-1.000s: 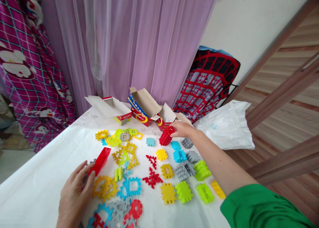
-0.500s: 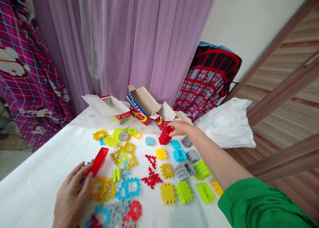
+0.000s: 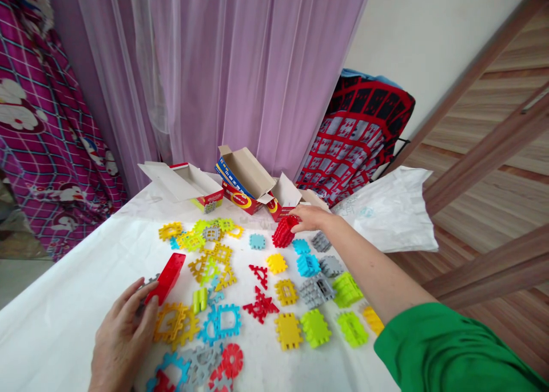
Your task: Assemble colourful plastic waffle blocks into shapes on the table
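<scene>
Red block stack (image 3: 284, 232) sitting at the far side of the tabletop (image 3: 77, 289), just in front of the open cardboard boxes (image 3: 240, 183), with the right hand (image 3: 312, 218) reaching out and closing its fingers on the stack's upper right side. Left hand (image 3: 122, 338) resting near the near-left edge, fingers curled loosely around the lower end of a flat red piece (image 3: 167, 278) that is lying tilted on the white cover; grip looks light rather than firm.

Judging by the layout, building barely begun: only this red stack and a few small clusters, such as the grey block (image 3: 316, 290) and green block (image 3: 346, 289), looking joined, while most pieces are lying loose and flat — yellow, blue and red frames (image 3: 221, 322) spread across the middle and near side.

Compared with the earlier frames, little changing: right hand staying on the red stack in nearly the same spot, left hand keeping hold of the flat red piece, view shifting only slightly leftward and down.
</scene>
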`<state>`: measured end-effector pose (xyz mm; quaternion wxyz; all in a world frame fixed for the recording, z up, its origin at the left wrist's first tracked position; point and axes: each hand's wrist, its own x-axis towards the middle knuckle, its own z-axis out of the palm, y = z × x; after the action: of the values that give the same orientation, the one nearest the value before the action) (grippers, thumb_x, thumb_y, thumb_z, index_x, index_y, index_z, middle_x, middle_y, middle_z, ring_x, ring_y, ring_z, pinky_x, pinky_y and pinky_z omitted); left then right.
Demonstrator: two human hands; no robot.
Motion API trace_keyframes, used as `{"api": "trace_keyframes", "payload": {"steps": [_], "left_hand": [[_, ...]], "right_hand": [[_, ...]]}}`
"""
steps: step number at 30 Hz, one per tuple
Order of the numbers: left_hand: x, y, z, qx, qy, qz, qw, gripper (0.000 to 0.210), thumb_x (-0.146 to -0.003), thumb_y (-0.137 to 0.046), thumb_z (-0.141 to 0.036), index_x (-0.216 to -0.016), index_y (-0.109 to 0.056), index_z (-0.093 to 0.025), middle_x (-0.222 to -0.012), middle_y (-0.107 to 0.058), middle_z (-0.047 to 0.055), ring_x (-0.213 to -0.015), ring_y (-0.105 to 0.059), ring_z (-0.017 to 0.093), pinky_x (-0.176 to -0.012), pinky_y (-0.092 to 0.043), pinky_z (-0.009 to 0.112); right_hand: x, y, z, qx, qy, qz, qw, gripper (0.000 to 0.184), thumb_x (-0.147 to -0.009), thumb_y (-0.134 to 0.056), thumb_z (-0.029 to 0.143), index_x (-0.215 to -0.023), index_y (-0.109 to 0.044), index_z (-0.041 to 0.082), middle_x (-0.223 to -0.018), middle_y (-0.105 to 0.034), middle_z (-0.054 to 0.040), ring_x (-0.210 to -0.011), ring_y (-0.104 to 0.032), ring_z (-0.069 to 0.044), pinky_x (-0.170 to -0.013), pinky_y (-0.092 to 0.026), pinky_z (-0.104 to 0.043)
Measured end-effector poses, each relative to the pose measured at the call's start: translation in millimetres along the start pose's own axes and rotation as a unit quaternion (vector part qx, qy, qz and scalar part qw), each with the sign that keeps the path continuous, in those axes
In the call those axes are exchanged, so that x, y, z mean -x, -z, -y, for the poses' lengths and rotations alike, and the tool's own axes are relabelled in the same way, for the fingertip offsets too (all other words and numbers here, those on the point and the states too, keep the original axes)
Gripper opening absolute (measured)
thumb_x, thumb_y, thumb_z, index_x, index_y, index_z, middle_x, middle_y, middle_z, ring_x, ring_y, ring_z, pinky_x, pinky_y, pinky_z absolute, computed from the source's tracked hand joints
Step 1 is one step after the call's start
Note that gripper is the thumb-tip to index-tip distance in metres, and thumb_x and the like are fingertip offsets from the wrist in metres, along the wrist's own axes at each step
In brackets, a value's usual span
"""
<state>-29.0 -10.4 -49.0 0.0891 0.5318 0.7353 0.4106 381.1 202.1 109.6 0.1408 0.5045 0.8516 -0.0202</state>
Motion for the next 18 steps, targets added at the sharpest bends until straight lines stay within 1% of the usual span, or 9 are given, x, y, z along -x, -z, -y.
{"api": "trace_keyframes", "payload": {"steps": [4,7,12,15,18], "left_hand": [[0,-0.5,1,0.003,-0.006,-0.008,1.0,0.041,-0.081,-0.046,-0.052,-0.102,-0.071,-0.029,-0.125,-0.064,0.003,-0.09,-0.067,0.022,-0.066,-0.055,0.031],[0,-0.4,1,-0.001,-0.006,-0.001,1.0,0.043,-0.081,-0.045,-0.053,-0.103,-0.071,-0.028,-0.127,-0.064,0.005,-0.09,-0.067,0.023,-0.068,-0.056,0.033],[-1,0.3,-1,0.005,-0.002,0.003,1.0,0.044,-0.081,-0.044,-0.053,-0.102,-0.071,-0.026,-0.125,-0.064,0.007,-0.088,-0.068,0.023,-0.069,-0.057,0.034],[-1,0.2,0,0.012,-0.001,-0.001,1.0,0.043,-0.081,-0.045,-0.053,-0.102,-0.071,-0.027,-0.125,-0.064,0.007,-0.088,-0.068,0.022,-0.067,-0.057,0.033],[0,-0.2,2,0.018,-0.004,-0.004,1.0,0.041,-0.081,-0.046,-0.052,-0.101,-0.071,-0.027,-0.125,-0.065,0.006,-0.087,-0.068,0.021,-0.066,-0.057,0.031]], "right_hand": [[2,2,3,-0.013,-0.002,0.0,1.0,0.053,-0.075,-0.071,0.045,-0.125,-0.062,0.028,-0.109,-0.07,-0.0043,-0.098,-0.064,-0.022,-0.082,-0.045,-0.026],[4,4,4,-0.016,0.0,0.002,1.0,0.055,-0.075,-0.071,0.042,-0.126,-0.061,0.027,-0.107,-0.07,-0.0045,-0.098,-0.064,-0.022,-0.082,-0.044,-0.025],[9,9,10,-0.011,-0.015,-0.003,1.0,0.058,-0.074,-0.07,0.041,-0.129,-0.058,0.029,-0.109,-0.07,-0.0041,-0.098,-0.064,-0.022,-0.077,-0.045,-0.026],[9,10,15,-0.016,-0.011,-0.003,1.0,0.056,-0.072,-0.071,0.038,-0.126,-0.059,0.028,-0.111,-0.069,-0.0047,-0.099,-0.064,-0.023,-0.076,-0.047,-0.026],[6,9,19,-0.014,0.003,-0.007,1.0,0.054,-0.07,-0.072,0.037,-0.123,-0.062,0.027,-0.116,-0.068,-0.0063,-0.104,-0.063,-0.025,-0.081,-0.048,-0.028]]}}
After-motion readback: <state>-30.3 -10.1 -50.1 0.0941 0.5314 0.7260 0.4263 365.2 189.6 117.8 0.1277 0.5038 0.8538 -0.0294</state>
